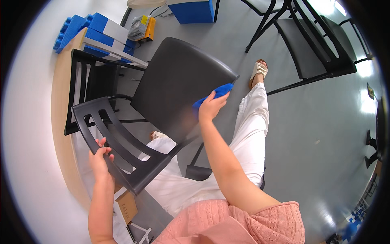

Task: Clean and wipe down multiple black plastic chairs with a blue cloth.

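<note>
A black plastic chair with a slatted backrest (122,140) and a smooth seat (179,82) stands before me, tilted in the view. My left hand (102,158) is closed around the top rail of the backrest, its fingers passing through a slot. At the right edge of the seat, my right hand (213,105) holds a blue cloth (225,89) against the seat's rim. Part of the cloth is hidden under my fingers.
A second black chair (106,79) stands at the left by a wooden tabletop (61,100). Black chairs (304,45) stand at upper right. Blue and white blocks (97,27), a cardboard box (126,206) and a blue box (195,12) are around. A person's feet (370,149) show far right.
</note>
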Action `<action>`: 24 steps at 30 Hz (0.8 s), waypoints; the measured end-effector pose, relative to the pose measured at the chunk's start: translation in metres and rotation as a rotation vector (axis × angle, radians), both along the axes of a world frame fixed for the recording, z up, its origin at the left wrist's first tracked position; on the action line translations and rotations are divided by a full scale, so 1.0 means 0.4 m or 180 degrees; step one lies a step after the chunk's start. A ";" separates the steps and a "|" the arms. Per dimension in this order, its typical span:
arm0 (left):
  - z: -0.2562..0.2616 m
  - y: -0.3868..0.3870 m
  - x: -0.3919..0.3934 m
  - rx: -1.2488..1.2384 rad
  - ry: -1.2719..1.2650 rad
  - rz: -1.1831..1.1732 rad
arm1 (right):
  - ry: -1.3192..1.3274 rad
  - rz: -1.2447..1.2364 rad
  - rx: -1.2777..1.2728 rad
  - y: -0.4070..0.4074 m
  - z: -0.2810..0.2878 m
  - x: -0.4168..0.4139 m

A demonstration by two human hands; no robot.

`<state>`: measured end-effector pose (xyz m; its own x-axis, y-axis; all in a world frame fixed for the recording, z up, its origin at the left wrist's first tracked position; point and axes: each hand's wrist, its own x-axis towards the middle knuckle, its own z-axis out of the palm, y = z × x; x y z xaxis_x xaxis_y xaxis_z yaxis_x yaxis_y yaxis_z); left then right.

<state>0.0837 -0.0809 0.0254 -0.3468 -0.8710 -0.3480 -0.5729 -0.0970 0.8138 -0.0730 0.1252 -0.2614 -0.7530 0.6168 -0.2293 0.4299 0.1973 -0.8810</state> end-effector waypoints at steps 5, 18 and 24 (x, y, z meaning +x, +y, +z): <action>-0.011 -0.033 0.023 -0.0067 0.0028 -0.0080 | -0.0184 0.0449 -0.0703 -0.115 0.004 0.266; -0.015 -0.005 -0.009 -0.0114 0.0150 -0.0197 | -0.0003 0.0561 -0.0256 0.118 -0.032 -0.231; -0.009 0.017 -0.060 -0.0130 0.0250 -0.0039 | -0.0814 0.0708 -0.0395 0.146 0.009 -0.357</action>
<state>0.0598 -0.0740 0.0217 -0.3825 -0.8794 -0.2834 -0.5080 -0.0561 0.8595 -0.2160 0.1835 -0.2580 -0.7742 0.4000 -0.4905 0.5981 0.2090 -0.7737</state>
